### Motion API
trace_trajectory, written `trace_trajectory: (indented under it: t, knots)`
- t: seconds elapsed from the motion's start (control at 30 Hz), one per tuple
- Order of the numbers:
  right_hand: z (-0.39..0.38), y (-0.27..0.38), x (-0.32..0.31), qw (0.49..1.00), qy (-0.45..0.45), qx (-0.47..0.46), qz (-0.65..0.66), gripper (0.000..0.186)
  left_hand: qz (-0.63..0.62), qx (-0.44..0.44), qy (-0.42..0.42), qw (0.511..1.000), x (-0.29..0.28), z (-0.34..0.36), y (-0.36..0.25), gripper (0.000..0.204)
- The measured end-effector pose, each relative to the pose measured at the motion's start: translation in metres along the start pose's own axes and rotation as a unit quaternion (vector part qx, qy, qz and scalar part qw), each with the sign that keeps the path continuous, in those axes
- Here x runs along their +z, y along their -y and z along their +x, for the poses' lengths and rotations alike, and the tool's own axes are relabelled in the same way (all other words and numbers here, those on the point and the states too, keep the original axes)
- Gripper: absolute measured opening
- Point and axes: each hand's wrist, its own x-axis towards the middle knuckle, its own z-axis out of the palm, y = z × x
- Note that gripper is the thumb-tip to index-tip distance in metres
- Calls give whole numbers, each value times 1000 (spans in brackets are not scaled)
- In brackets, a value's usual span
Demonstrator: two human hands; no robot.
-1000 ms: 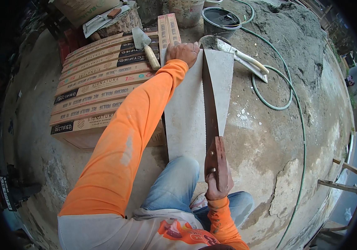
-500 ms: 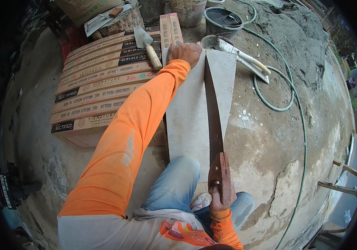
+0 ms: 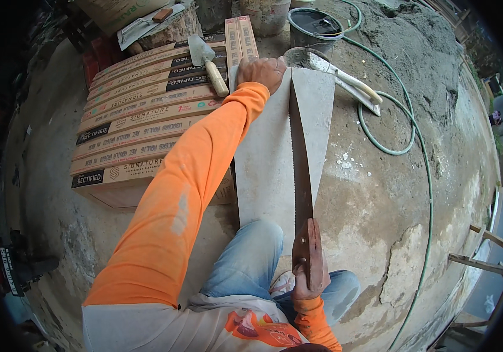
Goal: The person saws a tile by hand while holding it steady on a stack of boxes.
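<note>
1. head view: the right hand (image 3: 310, 283) is closed around the brown handle (image 3: 310, 249) of a saw (image 3: 301, 167), whose blade runs away from that grip along a grey board (image 3: 263, 158).
2. the handle sits nearer the person's body than a second ago, barely changed from the last frame.
3. beyond this grip, the left hand (image 3: 262, 73) stays on the board's far end, fingers curled; i cannot tell if they clasp its edge.
4. left of the left hand, a trowel (image 3: 216, 79) rests on stacked cartons (image 3: 128, 135).
5. right of the saw grip spreads stained concrete (image 3: 357, 205), crossed by a green hose (image 3: 429, 182); farther ahead are a dark bucket (image 3: 307, 41) and sand (image 3: 404, 53).
</note>
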Motion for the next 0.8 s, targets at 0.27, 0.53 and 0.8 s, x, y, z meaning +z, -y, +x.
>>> trace_trajectory:
  t: [0.27,0.53,0.8]
  knots:
    - [122,-34,58,977,-91,-40,191,50,-13,16,-24,1000,14,4,-3,50]
    - [6,1,4,999,-13,-1,53,73,19,2,10,1000,6,-1,2,49]
    - [100,-41,65,977,-151,-104,110,50,-3,10,-16,1000,9,2,4,50]
